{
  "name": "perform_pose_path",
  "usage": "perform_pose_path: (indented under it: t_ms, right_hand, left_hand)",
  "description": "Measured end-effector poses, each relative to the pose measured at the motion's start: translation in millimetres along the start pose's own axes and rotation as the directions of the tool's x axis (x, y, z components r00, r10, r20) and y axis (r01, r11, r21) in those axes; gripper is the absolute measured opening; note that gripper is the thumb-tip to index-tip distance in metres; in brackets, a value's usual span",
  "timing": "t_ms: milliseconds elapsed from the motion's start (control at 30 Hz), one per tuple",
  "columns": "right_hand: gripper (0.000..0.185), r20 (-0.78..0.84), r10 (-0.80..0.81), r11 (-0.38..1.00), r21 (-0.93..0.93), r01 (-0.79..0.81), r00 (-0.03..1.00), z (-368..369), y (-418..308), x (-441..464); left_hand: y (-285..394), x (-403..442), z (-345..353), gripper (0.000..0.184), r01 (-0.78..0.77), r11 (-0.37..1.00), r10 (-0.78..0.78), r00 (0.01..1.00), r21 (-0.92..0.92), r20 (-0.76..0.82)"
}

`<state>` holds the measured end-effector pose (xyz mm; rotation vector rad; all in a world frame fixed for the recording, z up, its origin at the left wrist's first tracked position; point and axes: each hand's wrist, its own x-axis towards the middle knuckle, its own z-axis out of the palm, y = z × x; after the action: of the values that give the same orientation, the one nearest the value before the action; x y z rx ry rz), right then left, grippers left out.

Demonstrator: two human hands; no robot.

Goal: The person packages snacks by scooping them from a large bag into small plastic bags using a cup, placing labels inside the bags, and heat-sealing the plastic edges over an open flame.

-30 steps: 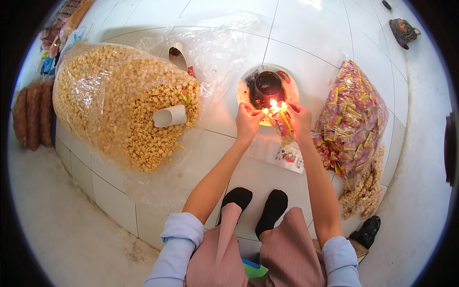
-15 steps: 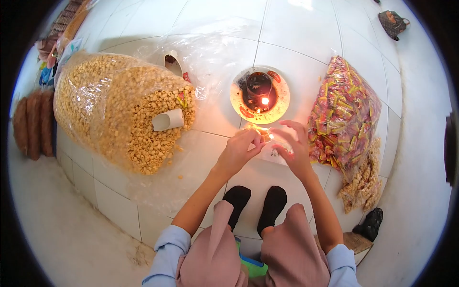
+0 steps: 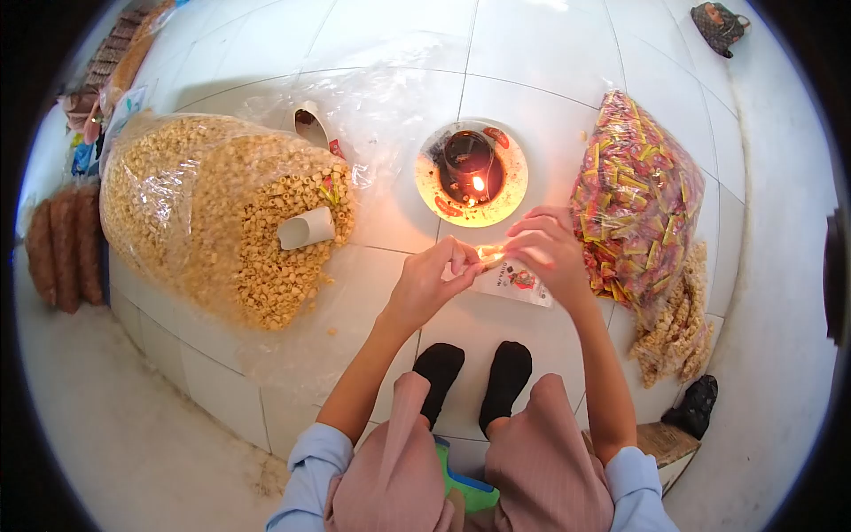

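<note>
My left hand (image 3: pixel 433 278) is closed in a pinch on the edge of a small plastic packet (image 3: pixel 488 255), which glows in the flame's light. The fingers of my right hand (image 3: pixel 551 254) come together on the packet's other side. Below the hands is a printed plastic pouch (image 3: pixel 523 284); whether it joins the pinched packet I cannot tell. Just beyond stands a plate (image 3: pixel 426 182), stained dark, bearing a dark round glass lamp (image 3: pixel 467 152) with a burning flame (image 3: pixel 479 183).
On the left lies a big clear bag of ring-shaped snacks (image 3: pixel 177 177) with a white scoop (image 3: pixel 307 229). A bag of red and yellow packets (image 3: pixel 634 204) stands at right, beside a bag of pale snacks (image 3: pixel 674 328). A white cup (image 3: pixel 310 124) lies behind.
My right hand's fingers have closed in toward the left hand's at the packet. The printed pouch shows more plainly. The view has shifted slightly.
</note>
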<state>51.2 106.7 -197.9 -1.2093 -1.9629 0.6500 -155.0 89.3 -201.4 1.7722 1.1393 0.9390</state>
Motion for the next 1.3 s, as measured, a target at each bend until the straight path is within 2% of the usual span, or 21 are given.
perform_pose_path:
  t_ms: [33,67,100,133,200,233,267,300,333,367,400,467,500,567,633,700,833,900,1033,1133,1300]
  right_hand:
    - [0.017,-0.010,0.037,0.999,0.030,-0.037,0.999,-1.6,12.6,-1.0]
    - [0.013,-0.111,0.142,0.989,0.066,-0.136,0.984,-3.6,27.5,-5.0]
    - [0.013,-0.110,0.142,0.989,0.064,-0.135,0.984,-10.5,28.0,-6.2]
    - [0.013,-0.107,0.482,0.867,0.199,-0.456,0.870,-18.3,26.7,-8.2]
    - [0.013,-0.060,0.760,0.629,0.319,-0.709,0.647,-19.4,22.8,-10.5]
    - [0.015,-0.131,0.568,0.805,0.296,-0.514,0.813,-11.2,19.4,-10.2]
    - [0.017,-0.194,0.336,0.924,0.256,-0.283,0.922,-2.6,15.5,-9.8]
    - [0.017,-0.188,0.334,0.924,0.257,-0.282,0.923,6.2,10.1,-9.4]
    - [0.018,-0.028,0.374,0.836,0.444,-0.324,0.927,14.7,4.7,-9.2]
    - [0.020,0.138,0.375,0.705,0.600,-0.378,0.917,20.6,2.4,-9.3]
    - [0.020,0.140,0.374,0.704,0.600,-0.379,0.917,25.2,3.6,-9.5]
    - [0.018,0.220,0.455,0.623,0.614,-0.485,0.863,33.4,9.0,-9.8]
    - [0.018,0.222,0.453,0.624,0.614,-0.484,0.864,36.1,11.5,-10.0]
    - [0.016,0.177,0.565,0.523,0.678,-0.516,0.806,40.2,15.6,-10.5]
    - [0.015,0.137,0.587,0.535,0.673,-0.510,0.798,44.2,17.8,-7.4]
    - [0.015,0.100,0.605,0.547,0.669,-0.504,0.790,48.4,19.8,-2.9]
    - [0.013,0.071,0.627,0.565,0.644,-0.516,0.775,55.7,24.3,1.0]
    - [0.013,0.069,0.628,0.565,0.644,-0.516,0.775,59.7,29.1,1.5]
    - [0.014,0.042,0.633,0.557,0.669,-0.492,0.773,62.6,37.4,0.8]
    - [0.014,0.057,0.646,0.560,0.642,-0.523,0.761,62.4,40.7,2.1]
    - [0.015,0.077,0.659,0.574,0.592,-0.566,0.748,66.1,55.3,5.9]
  left_hand:
    - [-2.1,0.5,-1.3,0.036,0.000,1.000,0.000,1.000,0.003,-0.002]
    - [-5.3,0.7,-3.1,0.036,0.025,0.999,-0.026,0.999,-0.035,-0.029]
    - [-8.4,1.0,-3.6,0.036,0.048,0.996,-0.052,0.997,-0.077,-0.055]
    - [-10.9,1.3,-3.8,0.036,0.048,0.996,-0.052,0.997,-0.081,-0.056]
    - [-16.2,2.4,-3.3,0.036,0.157,0.956,-0.174,0.983,-0.247,-0.051]
    - [-19.6,3.3,-1.8,0.036,0.157,0.956,-0.175,0.983,-0.249,-0.053]
    - [-23.6,4.4,-0.1,0.036,0.170,0.939,-0.190,0.981,-0.300,-0.039]
    - [-25.8,5.4,0.1,0.037,0.184,0.919,-0.206,0.978,-0.349,-0.027]
    - [-27.6,6.8,0.3,0.037,0.186,0.919,-0.209,0.977,-0.347,-0.030]
    - [-29.3,8.7,1.0,0.037,0.213,0.881,-0.233,0.972,-0.423,0.003]
    - [-30.8,10.8,1.2,0.038,0.239,0.836,-0.253,0.967,-0.495,0.040]
    - [-33.1,15.4,1.5,0.035,0.244,0.823,-0.259,0.965,-0.513,0.043]
    - [-35.1,18.0,1.9,0.032,0.247,0.810,-0.263,0.964,-0.531,0.047]
    - [-48.0,22.8,8.1,0.026,0.247,0.781,-0.279,0.960,-0.574,0.034]
    - [-49.1,26.1,15.8,0.022,0.244,0.748,-0.294,0.956,-0.617,0.021]
    - [-49.3,28.5,25.7,0.030,0.287,0.633,-0.427,0.904,-0.719,-0.016]
    - [-53.4,23.6,37.7,0.028,0.300,0.653,-0.496,0.863,-0.696,-0.094]
    - [-59.0,22.3,39.5,0.017,0.375,0.639,-0.560,0.825,-0.672,-0.072]
    - [-72.8,18.7,41.0,0.015,0.341,0.598,-0.564,0.822,-0.725,-0.078]
    - [-78.4,18.1,41.0,0.016,0.345,0.648,-0.549,0.829,-0.679,-0.102]
    - [-77.1,20.9,41.4,0.017,0.449,0.606,-0.644,0.761,-0.657,-0.074]
